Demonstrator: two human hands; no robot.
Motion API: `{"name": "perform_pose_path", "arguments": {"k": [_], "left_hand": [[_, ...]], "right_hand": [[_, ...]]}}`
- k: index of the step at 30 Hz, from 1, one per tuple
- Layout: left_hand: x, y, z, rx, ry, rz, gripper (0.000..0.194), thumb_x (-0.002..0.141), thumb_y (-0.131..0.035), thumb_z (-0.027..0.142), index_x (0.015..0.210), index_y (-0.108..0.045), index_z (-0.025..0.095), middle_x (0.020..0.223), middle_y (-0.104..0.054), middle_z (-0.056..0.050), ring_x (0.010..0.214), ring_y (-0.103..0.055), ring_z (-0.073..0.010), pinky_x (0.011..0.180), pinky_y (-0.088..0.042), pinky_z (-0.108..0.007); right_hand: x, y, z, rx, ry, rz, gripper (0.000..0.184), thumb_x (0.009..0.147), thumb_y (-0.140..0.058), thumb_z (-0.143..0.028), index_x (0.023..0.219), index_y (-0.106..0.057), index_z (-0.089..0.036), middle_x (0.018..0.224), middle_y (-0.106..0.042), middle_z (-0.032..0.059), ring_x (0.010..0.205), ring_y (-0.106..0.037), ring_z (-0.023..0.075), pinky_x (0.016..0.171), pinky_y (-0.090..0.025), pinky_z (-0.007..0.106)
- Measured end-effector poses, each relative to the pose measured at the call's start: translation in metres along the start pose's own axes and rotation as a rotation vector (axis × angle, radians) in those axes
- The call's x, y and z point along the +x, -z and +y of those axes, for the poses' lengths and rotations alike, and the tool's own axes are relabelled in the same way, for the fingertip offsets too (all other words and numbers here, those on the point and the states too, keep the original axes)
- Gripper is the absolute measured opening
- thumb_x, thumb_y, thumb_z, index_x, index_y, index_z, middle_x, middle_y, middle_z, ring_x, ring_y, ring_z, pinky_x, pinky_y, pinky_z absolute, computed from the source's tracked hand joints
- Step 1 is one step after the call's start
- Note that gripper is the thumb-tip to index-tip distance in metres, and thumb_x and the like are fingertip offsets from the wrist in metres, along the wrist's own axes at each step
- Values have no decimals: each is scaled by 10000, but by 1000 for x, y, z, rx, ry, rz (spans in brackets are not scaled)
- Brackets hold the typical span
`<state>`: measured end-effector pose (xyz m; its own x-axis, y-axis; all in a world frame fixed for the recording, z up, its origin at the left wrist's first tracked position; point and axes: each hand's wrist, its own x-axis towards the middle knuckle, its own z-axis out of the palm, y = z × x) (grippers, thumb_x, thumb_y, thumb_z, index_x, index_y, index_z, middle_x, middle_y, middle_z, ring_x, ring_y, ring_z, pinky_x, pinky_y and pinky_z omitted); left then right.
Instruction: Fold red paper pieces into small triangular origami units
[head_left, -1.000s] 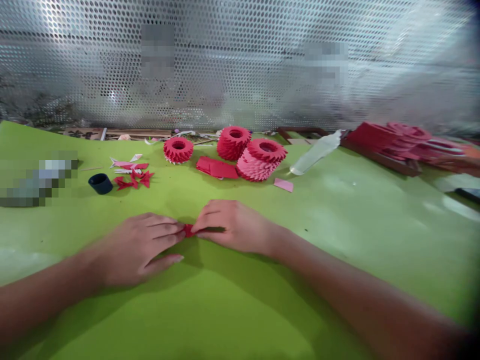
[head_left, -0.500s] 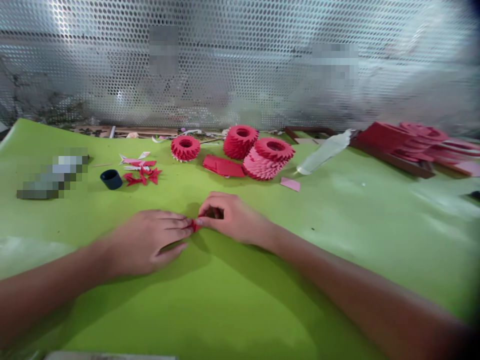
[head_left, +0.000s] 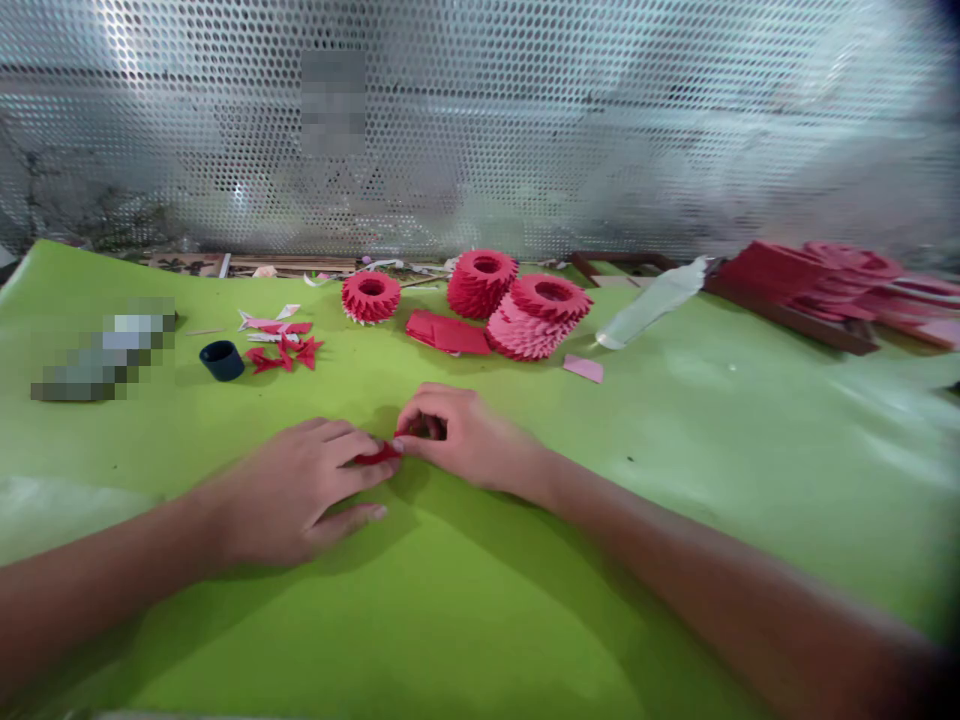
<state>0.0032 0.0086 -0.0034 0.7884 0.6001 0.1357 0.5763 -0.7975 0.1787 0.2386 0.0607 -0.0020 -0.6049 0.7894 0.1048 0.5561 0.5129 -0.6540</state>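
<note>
Red paper (head_left: 379, 454) partly hidden by left fingers (head_left: 363, 479); folds unclear.

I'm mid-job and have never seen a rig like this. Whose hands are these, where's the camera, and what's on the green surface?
No machine here: these are a person's bare hands. One camera, worn on the head, takes every picture, looking forward and down. The right hand pinches a small red paper piece; the left hand has its fingers on it too. Farther back on the green surface lie a dark cup-shaped object, small folded pieces, ruffled paper rings, flat red paper and a pale tube.
</note>
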Motion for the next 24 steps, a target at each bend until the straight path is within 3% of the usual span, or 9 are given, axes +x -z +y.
{"name": "perform_pose_path", "arguments": {"k": [10, 17, 24], "left_hand": [[-3, -2, 2, 95, -21, 20, 468, 1046, -402, 407, 1356, -624, 135, 1320, -679, -150, 1140, -668, -294, 1001, -528, -462], [-4, -2, 2, 150, -30, -9, 463, 1036, -421, 407, 1344, -637, 137, 1336, -671, -149, 1133, -681, -315, 966, -564, -486], [-5, -6, 1, 119, -28, 32, 435, 1030, -456, 410, 1348, -635, 174, 1341, -671, -132, 1148, -675, -297, 979, -558, -461]], "right_hand": [[0, 0, 1, -23, -15, -15, 176, 895, -718, -331, 877, -712, -156, 867, -672, 37, 697, -585, 130, 624, -434, 257], [-1, 0, -2, -59, 10, -4, 119, 941, -655, -252, 883, -705, -161, 896, -684, 38, 753, -604, 138, 671, -440, 261], [-1, 0, -4, -71, -5, -12, 117, 936, -664, -249, 891, -710, -152, 887, -678, 34, 728, -590, 128, 656, -427, 252]]}}
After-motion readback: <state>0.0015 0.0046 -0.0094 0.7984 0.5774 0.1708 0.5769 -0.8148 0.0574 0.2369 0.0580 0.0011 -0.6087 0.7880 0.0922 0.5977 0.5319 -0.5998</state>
